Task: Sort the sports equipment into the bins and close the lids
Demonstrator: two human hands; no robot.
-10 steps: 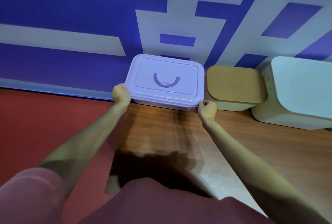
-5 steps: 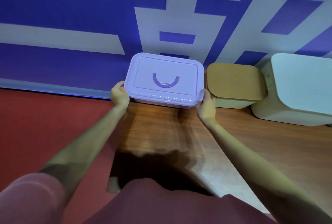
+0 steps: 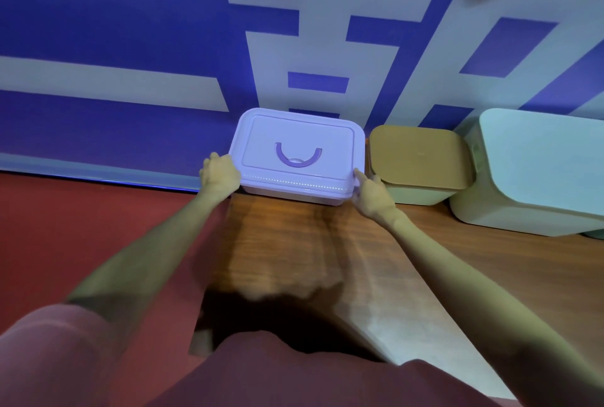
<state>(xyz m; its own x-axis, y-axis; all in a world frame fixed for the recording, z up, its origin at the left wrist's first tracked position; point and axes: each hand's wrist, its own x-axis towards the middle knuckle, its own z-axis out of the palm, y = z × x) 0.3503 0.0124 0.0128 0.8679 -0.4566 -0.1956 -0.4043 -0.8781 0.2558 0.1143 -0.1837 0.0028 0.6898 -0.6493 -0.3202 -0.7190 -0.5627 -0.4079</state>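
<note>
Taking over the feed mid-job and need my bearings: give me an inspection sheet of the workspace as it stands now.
Surface: wooden table, bare wood in front of the bins; its left edge meets a red floor.
Job's things: lilac bin, lid on, curved handle lying flat; small bin with tan lid, closed; large pale green bin, closed. No sports equipment in sight.
Clutter: nothing seen.
Hands: left hand grips the lilac bin's left end; right hand touches its right front corner, fingers extended.
Cables: nothing seen.
Surroundings: blue and white patterned wall directly behind the bins.
</note>
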